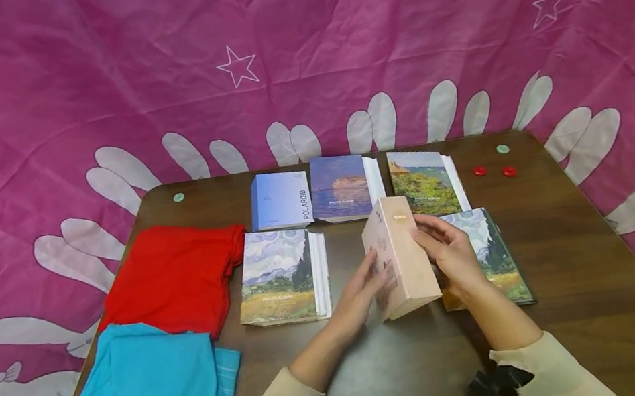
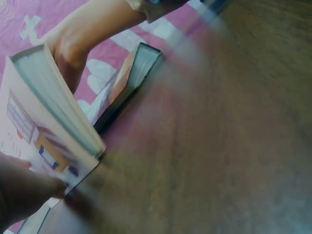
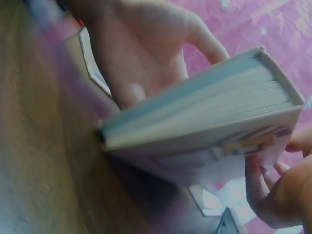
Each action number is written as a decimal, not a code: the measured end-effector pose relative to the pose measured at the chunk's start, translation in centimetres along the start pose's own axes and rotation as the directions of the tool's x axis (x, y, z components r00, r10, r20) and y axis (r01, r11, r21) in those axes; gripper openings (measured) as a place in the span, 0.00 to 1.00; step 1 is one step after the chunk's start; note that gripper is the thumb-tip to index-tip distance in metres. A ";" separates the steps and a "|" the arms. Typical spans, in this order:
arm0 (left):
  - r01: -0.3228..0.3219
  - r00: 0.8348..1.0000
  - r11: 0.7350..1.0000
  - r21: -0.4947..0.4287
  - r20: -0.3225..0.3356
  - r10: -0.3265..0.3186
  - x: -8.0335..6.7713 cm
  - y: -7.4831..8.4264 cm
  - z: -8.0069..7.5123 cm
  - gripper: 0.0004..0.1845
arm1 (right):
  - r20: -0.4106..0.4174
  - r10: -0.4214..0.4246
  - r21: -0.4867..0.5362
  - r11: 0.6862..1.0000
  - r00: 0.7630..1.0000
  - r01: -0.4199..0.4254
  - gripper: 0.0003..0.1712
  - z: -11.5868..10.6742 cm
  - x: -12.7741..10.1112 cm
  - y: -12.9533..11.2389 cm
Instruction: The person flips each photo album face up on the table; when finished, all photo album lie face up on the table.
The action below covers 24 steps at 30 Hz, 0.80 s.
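A thick cream-pink photo album [image 1: 411,249] with small drawings on its cover stands upright between the hands, its spine toward me. My left hand [image 1: 355,294] touches the front cover with fairly straight fingers. My right hand [image 1: 453,250] holds the other side, thumb at the spine edge and fingers behind the back cover. In the right wrist view the page block [image 3: 204,102] faces the camera, between the right palm and the left fingers. Behind the right hand lies a wheat-field photo album [image 1: 499,260], partly covered. Whether the held album's lower edge touches the table I cannot tell.
Another wheat-field album [image 1: 276,275] lies left of the hands. Behind stand a blue Polaroid album [image 1: 281,200], a sea-cliff album [image 1: 340,188] and a garden album [image 1: 426,179]. Folded red cloth [image 1: 170,279] and blue cloth [image 1: 155,390] lie left; red discs [image 1: 479,170] lie right.
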<state>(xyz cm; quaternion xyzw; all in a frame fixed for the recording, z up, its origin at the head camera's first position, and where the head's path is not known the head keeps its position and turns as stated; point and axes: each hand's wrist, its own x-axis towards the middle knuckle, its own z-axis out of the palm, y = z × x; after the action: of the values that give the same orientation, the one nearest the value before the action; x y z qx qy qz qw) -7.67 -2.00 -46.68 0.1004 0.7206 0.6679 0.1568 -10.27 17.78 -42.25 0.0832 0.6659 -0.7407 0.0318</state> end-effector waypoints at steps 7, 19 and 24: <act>-0.048 0.998 0.988 -0.149 0.035 0.053 -0.3 1.2 -0.6 0.34 | 0.038 -0.012 -0.013 1.000 0.999 0.013 0.25 1.3 -1.1 -0.1; -0.236 0.954 0.962 0.134 -0.155 0.256 -2.1 3.5 -4.3 0.34 | 0.245 -0.002 -0.216 0.975 0.969 0.057 0.25 3.2 -1.0 2.6; -0.183 0.971 0.977 0.105 -0.136 0.197 -2.2 2.6 -5.1 0.35 | 0.255 0.078 -0.317 0.948 0.964 0.007 0.33 3.1 -0.9 3.6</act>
<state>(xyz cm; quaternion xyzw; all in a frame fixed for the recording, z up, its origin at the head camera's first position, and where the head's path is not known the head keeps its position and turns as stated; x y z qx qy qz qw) -7.63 -7.31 -43.61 0.1270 0.7470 0.6517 0.0342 -9.05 14.23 -45.31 -0.0102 0.7636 -0.6287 0.1467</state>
